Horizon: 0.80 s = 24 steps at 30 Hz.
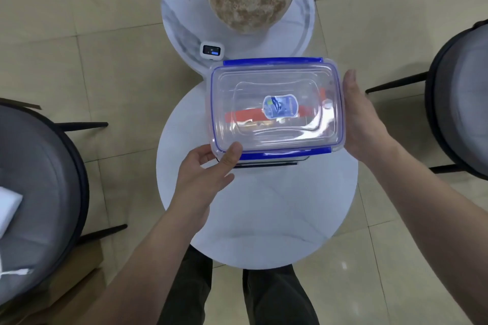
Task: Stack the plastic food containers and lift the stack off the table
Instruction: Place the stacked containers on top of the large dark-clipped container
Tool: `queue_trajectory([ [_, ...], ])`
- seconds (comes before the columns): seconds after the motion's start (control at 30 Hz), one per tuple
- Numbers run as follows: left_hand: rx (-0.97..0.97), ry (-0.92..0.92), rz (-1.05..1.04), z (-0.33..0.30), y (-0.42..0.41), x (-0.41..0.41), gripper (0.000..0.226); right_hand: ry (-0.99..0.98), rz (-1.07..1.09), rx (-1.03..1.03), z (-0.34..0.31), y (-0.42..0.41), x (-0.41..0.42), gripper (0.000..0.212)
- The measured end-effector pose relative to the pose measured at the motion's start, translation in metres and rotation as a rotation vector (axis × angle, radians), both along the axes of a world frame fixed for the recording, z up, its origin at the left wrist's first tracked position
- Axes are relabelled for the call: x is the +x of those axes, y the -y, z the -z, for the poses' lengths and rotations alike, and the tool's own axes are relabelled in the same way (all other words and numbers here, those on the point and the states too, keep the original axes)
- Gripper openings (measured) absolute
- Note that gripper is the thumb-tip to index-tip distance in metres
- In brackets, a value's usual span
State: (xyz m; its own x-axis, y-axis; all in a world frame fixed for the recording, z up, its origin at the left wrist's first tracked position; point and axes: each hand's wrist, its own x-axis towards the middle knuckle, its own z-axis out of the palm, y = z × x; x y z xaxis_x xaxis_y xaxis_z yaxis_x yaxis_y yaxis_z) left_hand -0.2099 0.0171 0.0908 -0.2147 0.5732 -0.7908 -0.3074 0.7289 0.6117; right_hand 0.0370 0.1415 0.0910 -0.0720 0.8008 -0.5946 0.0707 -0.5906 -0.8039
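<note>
In the head view, the clear blue-clipped container [276, 105] sits on top of at least one more container, whose red lid [245, 115] shows through it, at twelve o'clock on the round white table [258, 214]. The left hand [208, 166] clamps its seven-o'clock corner, thumb on the lid, and the right hand [361, 113] presses flat on its three-o'clock side. Stacking looks done; whether the stack has left the table cannot be told.

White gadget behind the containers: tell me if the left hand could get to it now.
Probably not freely: the left hand grips the container stack, which lies between it and the white gadget.

Clear, blue-clipped container [276, 108] tops the stack (red lid [243, 115] visible beneath).
</note>
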Motion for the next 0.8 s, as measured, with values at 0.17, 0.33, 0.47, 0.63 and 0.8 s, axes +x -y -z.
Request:
queue_trajectory([
  [0.17,-0.004,0.063,-0.034,-0.003,0.007,-0.003,0.1,0.088,0.07,-0.041,0.0,0.034,0.009,0.061],
  [0.33,-0.003,0.147,-0.091,0.001,0.012,-0.008,0.071,0.021,0.101,-0.088,-0.005,0.062,0.014,0.041],
  [0.47,0.014,0.114,-0.081,0.003,0.006,-0.007,0.047,-0.027,0.119,-0.113,-0.009,0.063,0.012,0.026],
  [0.63,-0.012,0.102,-0.143,0.005,-0.002,-0.008,0.069,-0.009,0.174,-0.122,-0.012,0.06,0.008,0.035],
  [0.8,-0.016,0.081,-0.125,0.003,-0.001,-0.008,0.04,-0.001,0.199,-0.132,-0.014,0.07,0.006,0.033],
])
